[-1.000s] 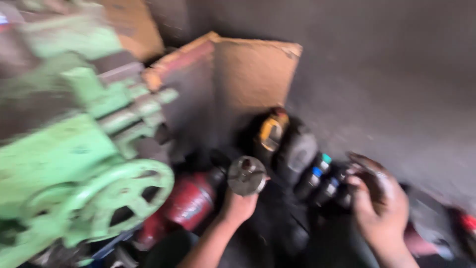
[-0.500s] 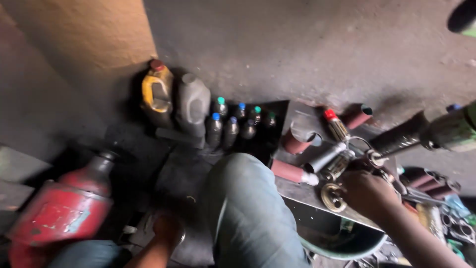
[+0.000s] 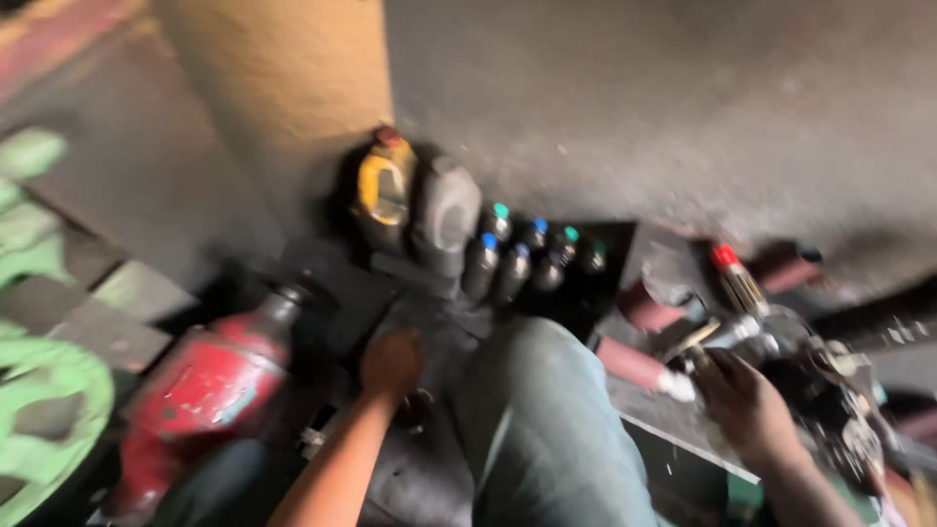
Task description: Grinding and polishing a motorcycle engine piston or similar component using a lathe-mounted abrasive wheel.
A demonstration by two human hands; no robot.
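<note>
My left hand (image 3: 390, 364) is knuckles-up, pressed down on a dark greasy surface beside a red metal cylinder (image 3: 200, 390); a small metal piece (image 3: 420, 402) glints under it, too blurred to tell whether it is gripped. My right hand (image 3: 747, 402) reaches into a heap of metal tools (image 3: 820, 376) on a dark tray (image 3: 683, 434), its fingers near a red roller with a white tip (image 3: 639, 366). Blur hides what the fingers hold. My knee in grey-blue trousers (image 3: 547, 420) lies between the hands.
Against the wall stand a dark jug with a yellow handle (image 3: 384, 185), a grey jug (image 3: 444, 215) and several small bottles with coloured caps (image 3: 527, 254). A red-capped tube (image 3: 737, 278) lies on the tray. A green machine wheel (image 3: 44, 420) is at the left, a tan pillar (image 3: 283, 98) behind.
The view swung right, then back a little. My left hand no longer shows the round metal part and rests low by the red cylinder. My right hand stays among the tools.
</note>
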